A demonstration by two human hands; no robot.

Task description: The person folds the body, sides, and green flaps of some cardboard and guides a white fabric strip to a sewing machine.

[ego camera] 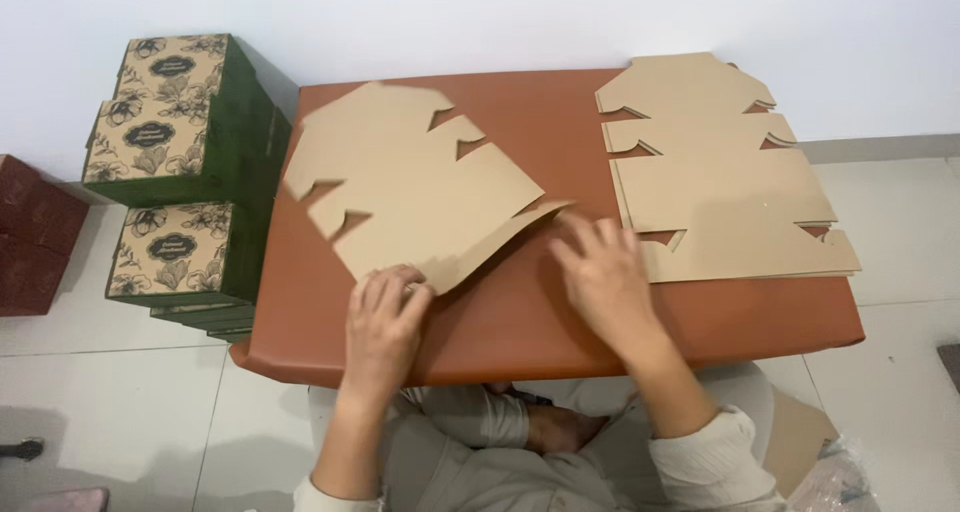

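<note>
A flat die-cut cardboard box blank point(410, 187) lies tilted on the left half of a low brown table point(520, 322). My left hand point(385, 327) presses down on the blank's near corner, fingers spread over its edge. My right hand point(605, 277) rests open on the table just right of the blank's lifted flap point(530, 222), with its fingertips close to that flap. A stack of the same tan blanks point(715, 187) lies on the right half of the table, its near edge by my right hand.
Folded green boxes with floral tan lids point(175, 122) are stacked on the floor left of the table. Dark red boxes point(30, 237) sit at the far left. White wall behind, pale tiled floor around. My knees are under the table's near edge.
</note>
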